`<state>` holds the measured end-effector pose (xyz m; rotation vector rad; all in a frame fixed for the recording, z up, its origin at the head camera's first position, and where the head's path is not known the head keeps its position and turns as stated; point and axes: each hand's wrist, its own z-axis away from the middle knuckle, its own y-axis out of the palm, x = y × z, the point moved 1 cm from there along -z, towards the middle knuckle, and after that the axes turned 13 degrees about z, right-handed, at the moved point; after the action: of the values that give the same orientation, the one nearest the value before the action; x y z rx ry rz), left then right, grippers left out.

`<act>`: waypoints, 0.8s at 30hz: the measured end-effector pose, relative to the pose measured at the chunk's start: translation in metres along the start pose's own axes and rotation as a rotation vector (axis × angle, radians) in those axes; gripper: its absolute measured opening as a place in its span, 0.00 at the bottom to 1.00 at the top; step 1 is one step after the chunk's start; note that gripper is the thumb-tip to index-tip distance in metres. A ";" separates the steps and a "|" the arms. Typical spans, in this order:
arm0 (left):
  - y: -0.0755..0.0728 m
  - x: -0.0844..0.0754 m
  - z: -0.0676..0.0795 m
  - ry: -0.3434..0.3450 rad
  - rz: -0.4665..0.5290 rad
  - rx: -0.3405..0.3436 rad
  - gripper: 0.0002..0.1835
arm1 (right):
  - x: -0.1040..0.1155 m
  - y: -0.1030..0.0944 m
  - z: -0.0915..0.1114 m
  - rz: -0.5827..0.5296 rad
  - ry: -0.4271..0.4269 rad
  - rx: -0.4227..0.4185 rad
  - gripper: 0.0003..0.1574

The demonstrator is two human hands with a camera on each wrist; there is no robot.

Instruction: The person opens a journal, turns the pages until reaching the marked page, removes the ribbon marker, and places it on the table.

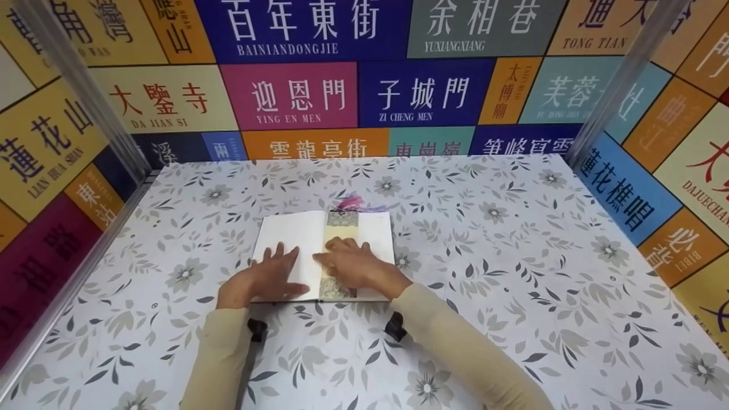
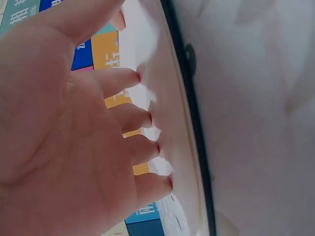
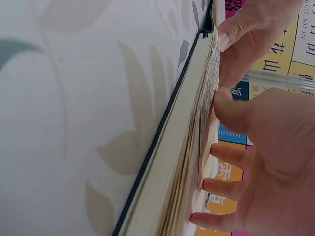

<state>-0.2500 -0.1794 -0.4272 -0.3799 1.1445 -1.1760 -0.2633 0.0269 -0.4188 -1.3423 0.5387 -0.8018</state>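
An open book [image 1: 296, 229] with a dark cover lies flat, its left page blank. Along the right page, beside the spine, runs a long bookmark [image 1: 342, 218] with patterned ends and a yellowish middle. A pink and purple tassel [image 1: 351, 202] spills past the book's top edge. My left hand [image 1: 272, 277] rests on the left page, fingers spread; the left wrist view has its fingertips [image 2: 156, 147] against the paper. With its fingers extended, my right hand [image 1: 354, 266] presses on the bookmark and right page, covering the bookmark's middle. The right wrist view shows the stacked page edges [image 3: 184, 147] under that hand.
A white table covering [image 1: 495, 267] with grey leaves and flowers extends all around the book. Colourful panels [image 1: 424, 94] with Chinese lettering stand behind and at both sides. Clear upright posts [image 1: 629, 80] mark the far corners. Dark wrist straps [image 1: 394, 327] show under the beige sleeves.
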 end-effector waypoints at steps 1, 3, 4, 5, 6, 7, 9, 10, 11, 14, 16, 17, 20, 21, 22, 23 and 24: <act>0.000 -0.001 0.000 0.002 -0.001 -0.001 0.52 | -0.001 0.000 0.000 -0.007 0.001 -0.024 0.32; 0.000 -0.002 -0.001 -0.001 -0.002 -0.012 0.51 | -0.004 0.001 0.000 -0.031 0.008 -0.074 0.32; 0.001 -0.002 -0.001 -0.003 -0.008 -0.017 0.51 | -0.005 0.002 0.000 -0.047 0.013 -0.100 0.32; 0.001 -0.002 -0.001 0.000 -0.018 -0.025 0.51 | -0.006 0.003 -0.001 -0.070 0.022 -0.125 0.32; 0.002 -0.002 -0.001 0.007 -0.029 -0.035 0.51 | -0.008 0.004 -0.001 -0.096 0.037 -0.154 0.32; 0.002 -0.002 -0.002 0.015 -0.043 -0.044 0.51 | -0.009 0.005 -0.001 -0.136 0.058 -0.188 0.31; 0.004 -0.002 -0.002 0.030 -0.063 -0.062 0.50 | -0.011 0.008 -0.002 -0.232 0.116 -0.265 0.30; 0.005 -0.002 -0.002 0.039 -0.073 -0.068 0.50 | -0.012 0.009 -0.002 -0.286 0.154 -0.305 0.30; 0.006 -0.002 -0.003 0.042 -0.079 -0.071 0.50 | -0.014 0.010 -0.002 -0.333 0.199 -0.342 0.30; 0.009 -0.002 -0.004 0.040 -0.075 -0.064 0.51 | -0.018 0.012 -0.003 -0.462 0.372 -0.381 0.34; 0.010 -0.002 -0.005 0.035 -0.069 -0.059 0.52 | -0.021 0.012 -0.003 -0.509 0.491 -0.347 0.40; 0.009 -0.003 -0.005 0.029 -0.064 -0.058 0.53 | -0.022 0.011 -0.003 -0.516 0.537 -0.322 0.43; 0.007 -0.005 -0.005 0.021 -0.061 -0.068 0.54 | -0.025 0.007 -0.004 -0.526 0.620 -0.247 0.48; 0.007 -0.006 -0.004 0.016 -0.064 -0.070 0.54 | -0.025 0.006 -0.005 -0.520 0.631 -0.226 0.49; 0.006 -0.007 -0.004 0.008 -0.068 -0.070 0.55 | -0.025 0.005 -0.005 -0.511 0.636 -0.209 0.49; 0.005 -0.007 -0.003 0.000 -0.070 -0.070 0.55 | -0.025 0.004 -0.006 -0.498 0.640 -0.193 0.51; 0.005 -0.008 -0.002 -0.009 -0.072 -0.068 0.55 | -0.024 0.004 -0.007 -0.481 0.642 -0.176 0.52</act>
<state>-0.2486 -0.1699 -0.4279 -0.4816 1.1736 -1.1985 -0.2831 0.0413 -0.4263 -1.3838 0.8102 -1.6386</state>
